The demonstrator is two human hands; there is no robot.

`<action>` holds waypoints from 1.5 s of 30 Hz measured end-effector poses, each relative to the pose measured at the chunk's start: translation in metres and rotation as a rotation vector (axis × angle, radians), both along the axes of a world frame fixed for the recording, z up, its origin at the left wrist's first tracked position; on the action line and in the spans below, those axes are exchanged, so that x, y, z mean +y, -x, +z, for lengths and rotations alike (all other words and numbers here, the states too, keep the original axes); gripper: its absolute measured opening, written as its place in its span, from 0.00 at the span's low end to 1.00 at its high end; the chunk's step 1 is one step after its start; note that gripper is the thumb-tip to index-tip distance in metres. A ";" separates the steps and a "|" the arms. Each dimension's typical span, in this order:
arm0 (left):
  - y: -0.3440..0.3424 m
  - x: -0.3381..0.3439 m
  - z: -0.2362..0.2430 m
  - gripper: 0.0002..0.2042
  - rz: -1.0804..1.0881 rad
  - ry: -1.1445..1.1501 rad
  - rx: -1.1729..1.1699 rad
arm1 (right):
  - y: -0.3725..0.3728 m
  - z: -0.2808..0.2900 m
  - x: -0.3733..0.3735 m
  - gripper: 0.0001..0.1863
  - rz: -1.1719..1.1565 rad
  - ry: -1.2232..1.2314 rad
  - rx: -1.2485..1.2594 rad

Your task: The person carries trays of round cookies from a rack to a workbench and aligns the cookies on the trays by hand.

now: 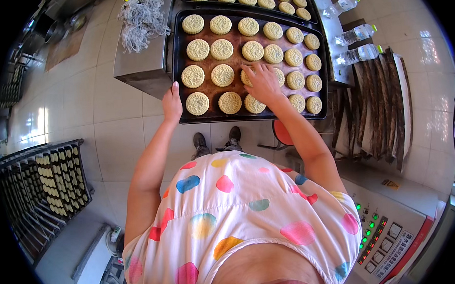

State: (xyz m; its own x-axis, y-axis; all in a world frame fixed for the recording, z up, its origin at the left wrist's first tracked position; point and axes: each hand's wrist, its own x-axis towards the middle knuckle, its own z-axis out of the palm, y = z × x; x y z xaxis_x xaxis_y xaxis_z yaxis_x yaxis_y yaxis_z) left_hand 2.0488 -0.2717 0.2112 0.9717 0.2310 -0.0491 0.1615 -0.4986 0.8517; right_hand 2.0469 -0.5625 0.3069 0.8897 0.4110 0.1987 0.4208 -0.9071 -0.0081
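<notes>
A dark baking tray [316, 111] lies in front of me with rows of round, pale yellow mooncakes [198, 103], their tops pressed with a pattern. My left hand [172, 104] grips the tray's near left side, thumb along the rim and the other fingers hidden. Over the middle of the tray, my right hand [263, 82] has its fingers bent around a mooncake [246, 79] in the third column, partly covering it. That cake rests on the tray. A wider gap separates the second and third columns.
Behind lies a second tray [253, 7] of mooncakes. Clear bottles [356, 35] stand at the right beside stacked dark-edged sheets [374, 104]. Tangled metal scouring wool [142, 22] sits on the steel table's left. A loaded rack [63, 178] is at left, a control panel [386, 236] at lower right.
</notes>
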 end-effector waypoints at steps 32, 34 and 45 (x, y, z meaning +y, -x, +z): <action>0.006 0.012 0.001 0.27 -0.008 0.009 0.091 | -0.079 -0.003 0.020 0.28 -0.080 0.034 -0.103; 0.008 0.012 -0.001 0.27 -0.018 0.034 0.107 | -0.077 0.007 0.029 0.27 -0.075 -0.060 -0.074; 0.007 0.014 0.007 0.29 -0.045 0.004 0.118 | -0.115 0.000 0.152 0.34 -0.024 0.113 0.137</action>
State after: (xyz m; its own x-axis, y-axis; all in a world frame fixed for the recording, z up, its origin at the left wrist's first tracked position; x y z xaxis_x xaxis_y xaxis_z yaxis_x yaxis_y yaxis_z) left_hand 2.0421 -0.2581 0.2179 0.9686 0.1867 -0.1643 0.2380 -0.5041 0.8302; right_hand 2.1619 -0.4101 0.3068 0.9152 0.4019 0.0291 0.4007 -0.9154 0.0391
